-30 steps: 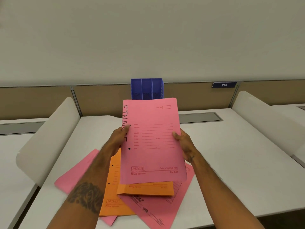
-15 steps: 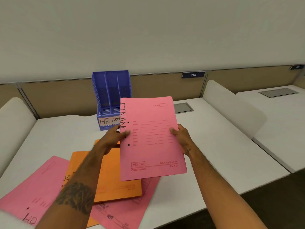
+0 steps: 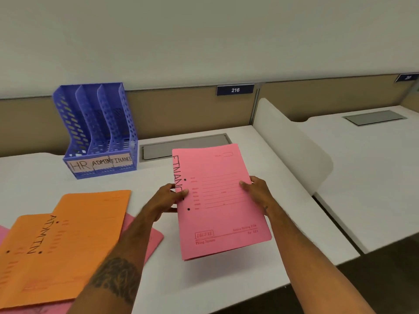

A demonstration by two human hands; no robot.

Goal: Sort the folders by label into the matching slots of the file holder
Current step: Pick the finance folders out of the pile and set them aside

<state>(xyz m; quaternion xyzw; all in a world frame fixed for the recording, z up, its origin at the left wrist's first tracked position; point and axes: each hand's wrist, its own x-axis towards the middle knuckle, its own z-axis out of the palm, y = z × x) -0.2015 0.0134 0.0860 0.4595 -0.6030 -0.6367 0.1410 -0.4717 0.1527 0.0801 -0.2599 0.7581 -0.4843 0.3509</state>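
I hold a pink folder (image 3: 222,205) hand-lettered FINANCE above the desk, right of centre. My left hand (image 3: 169,198) pinches its left edge over the lettering, and my right hand (image 3: 257,191) grips its right edge. A blue three-slot file holder (image 3: 97,132) stands at the back left, with front labels HR, ADMIN and FINANCE; its slots look empty. On the desk at the left lies an orange folder marked ADMIN (image 3: 45,252) on top of another orange folder (image 3: 97,205). Pink folders (image 3: 149,239) stick out from under them.
The white desk (image 3: 226,279) ends at a front edge near the bottom right. A grey cable hatch (image 3: 158,148) is set into it behind the held folder. A white divider (image 3: 292,143) separates it from the neighbouring desk on the right. A beige partition with a plate reading 216 runs along the back.
The view has swung right, so the file holder and the pile now sit further left. The pink folder stays in both hands, now to the right of the holder instead of in front of it.
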